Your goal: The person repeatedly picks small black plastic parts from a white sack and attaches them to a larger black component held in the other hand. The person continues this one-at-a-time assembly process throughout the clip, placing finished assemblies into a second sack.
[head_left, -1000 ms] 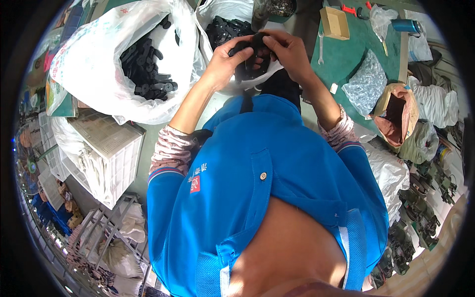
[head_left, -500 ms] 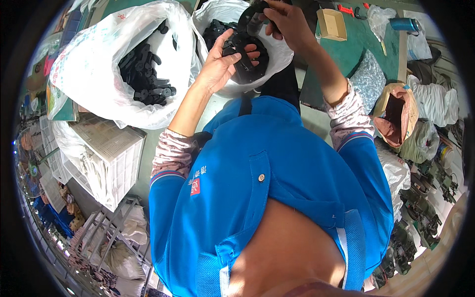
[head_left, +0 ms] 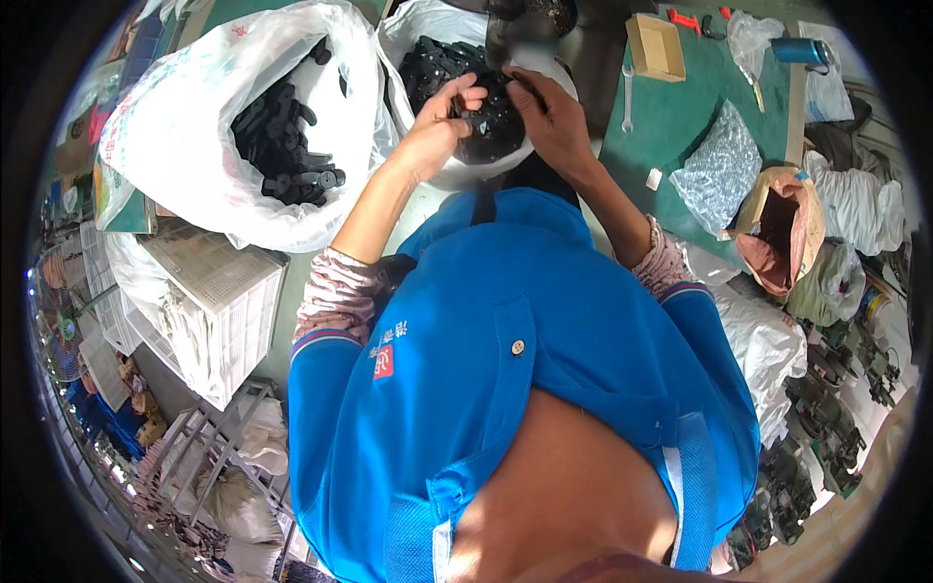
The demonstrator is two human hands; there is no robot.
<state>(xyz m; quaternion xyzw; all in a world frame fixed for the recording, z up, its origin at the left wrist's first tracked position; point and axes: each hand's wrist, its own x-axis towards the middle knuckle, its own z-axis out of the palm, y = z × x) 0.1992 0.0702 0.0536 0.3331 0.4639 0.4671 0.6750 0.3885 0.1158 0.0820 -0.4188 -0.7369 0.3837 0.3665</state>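
Both hands are over a white plastic bag (head_left: 391, 97) of small black plastic parts (head_left: 442, 63). My left hand (head_left: 439, 131) is above the near left of the heap, its fingers curled round a black plastic part that mostly blends into the parts behind. Close by on the right, my right hand (head_left: 554, 121) has its thumb and fingers drawn together over the bag. Whatever lies between those fingertips is too dark and small to make out. A dark machine part (head_left: 544, 15), blurred in its lower portion, stands just beyond the right hand.
A larger white bag (head_left: 185, 126) of black parts stands at the left, above a white plastic crate (head_left: 233, 321). On the green table (head_left: 671, 117) at the right lie a wrench (head_left: 628, 102), a cardboard box (head_left: 656, 49), a bag of small silvery pieces (head_left: 719, 160) and a blue cylinder (head_left: 799, 51).
My right hand has come down from the machine at the top toward my left hand. The left fingers, more spread before, are now curled in. The wrench shows more fully.
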